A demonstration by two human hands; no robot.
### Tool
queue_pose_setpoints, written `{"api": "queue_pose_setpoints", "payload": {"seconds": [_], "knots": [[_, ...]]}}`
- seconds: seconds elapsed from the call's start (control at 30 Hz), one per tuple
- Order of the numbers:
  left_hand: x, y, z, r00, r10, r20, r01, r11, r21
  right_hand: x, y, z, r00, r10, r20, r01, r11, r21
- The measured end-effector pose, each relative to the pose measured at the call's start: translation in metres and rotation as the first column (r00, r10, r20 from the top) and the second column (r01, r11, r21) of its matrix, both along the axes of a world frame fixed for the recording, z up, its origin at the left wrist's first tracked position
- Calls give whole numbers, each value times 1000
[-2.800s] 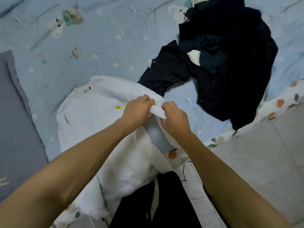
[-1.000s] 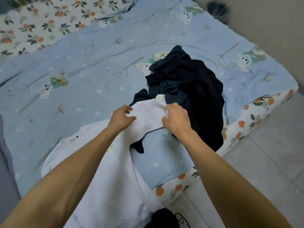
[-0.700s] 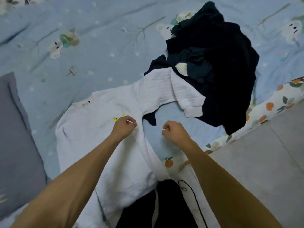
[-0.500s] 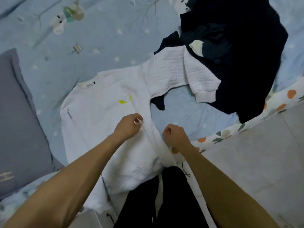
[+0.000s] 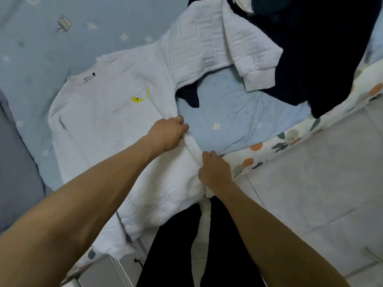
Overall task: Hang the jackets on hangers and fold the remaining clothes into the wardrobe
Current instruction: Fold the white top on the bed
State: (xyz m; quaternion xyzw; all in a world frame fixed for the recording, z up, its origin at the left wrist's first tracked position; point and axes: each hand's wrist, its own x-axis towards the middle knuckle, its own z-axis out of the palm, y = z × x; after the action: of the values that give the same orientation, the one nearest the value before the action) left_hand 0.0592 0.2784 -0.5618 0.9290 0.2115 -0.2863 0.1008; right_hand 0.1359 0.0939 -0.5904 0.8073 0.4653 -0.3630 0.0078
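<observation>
Both hands off sleeve, left hand (image 5: 167, 133) & right hand (image 5: 215, 172) now gripping sweatshirt (image 5: 99, 125) side edge

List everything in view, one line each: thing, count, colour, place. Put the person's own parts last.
white sweatshirt: 1, white with small yellow marks, spread flat on the bed, one sleeve laid out toward the dark pile
dark clothes pile: 1 heap, navy to black, top right on the bed
bedsheet: 1, light blue, fruit-print border along the edge
grey cushion: 1, grey, left edge
floor tiles: pale grey, right side
left hand: 1, grips the sweatshirt's side edge
right hand: 1, grips the same edge, nearer the hem
</observation>
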Motion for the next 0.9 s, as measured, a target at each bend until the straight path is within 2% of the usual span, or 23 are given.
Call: {"api": "queue_pose_setpoints", "payload": {"seconds": [0.03,0.07,0.13,0.17,0.2,0.27,0.33,0.4,0.47,0.53,0.6,0.7,0.77,0.9], "knots": [[7,-1,-2,994,64,92,-63,998,-11,5,-4,-1,990,-138,-42,139,990,11],[13,-2,-3,976,125,176,-123,992,-26,13,-7,-2,938,-318,-135,320,948,-10],[31,-8,-11,934,193,302,-184,981,-56,38,-19,-5,709,-630,-318,650,758,-54],[33,-11,-16,918,227,325,-215,974,-74,45,-24,-7,652,-672,-351,703,709,-54],[39,-18,-23,910,251,329,-234,968,-90,55,-32,-10,637,-678,-366,711,701,-62],[42,-36,-40,918,268,292,-249,963,-101,70,-50,-21,668,-628,-399,630,763,-145],[39,-57,-51,928,259,267,-247,966,-79,76,-67,-28,721,-507,-472,419,862,-284],[32,-74,-57,956,204,210,-192,979,-74,79,-84,-33,790,-365,-493,250,925,-285],[22,-82,-59,972,164,167,-138,978,-160,82,-95,-33,838,-348,-420,285,936,-207],[13,-86,-46,950,241,199,-183,945,-272,88,-97,-22,846,-418,-331,382,908,-170],[6,-90,-28,849,459,264,-358,865,-353,96,-90,-10,840,-453,-299,429,891,-147],[4,-98,6,616,731,294,-585,674,-451,111,-70,18,808,-505,-304,497,861,-109],[0,-97,29,494,832,253,-654,548,-522,115,-55,45,790,-529,-310,538,841,-65],[-9,-94,54,320,934,158,-691,344,-635,123,-30,82,782,-505,-365,545,838,8]]}}
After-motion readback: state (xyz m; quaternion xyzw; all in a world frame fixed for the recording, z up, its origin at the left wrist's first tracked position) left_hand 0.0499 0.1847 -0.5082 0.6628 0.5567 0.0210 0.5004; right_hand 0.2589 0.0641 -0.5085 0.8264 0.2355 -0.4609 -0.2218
